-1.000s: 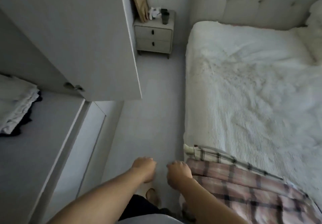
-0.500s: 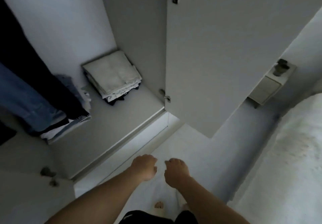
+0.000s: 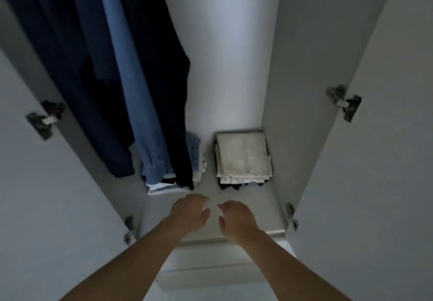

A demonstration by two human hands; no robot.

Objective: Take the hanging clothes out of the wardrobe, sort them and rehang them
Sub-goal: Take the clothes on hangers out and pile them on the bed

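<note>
Below the hanging clothes (image 3: 131, 71), both forearms extend forward into the open wardrobe (image 3: 222, 42), roughly parallel and close together. Left hand (image 3: 191, 212): palm down, fingers (image 3: 203, 201) loosely curled, holding nothing, just in front of the hem of the darkest garment. Right hand (image 3: 236, 218): palm down, fingers (image 3: 223, 207) partly curled, also empty. The two hands are near each other but apart, above the front of the wardrobe floor (image 3: 253, 197). The clothes hang at the left: dark navy pieces around one light blue piece. Their hems reach down to a folded stack (image 3: 173, 183). A second stack (image 3: 242, 157), pale on top and dark below, lies beside the right wall. Both doors (image 3: 375, 160) stand open.
</note>
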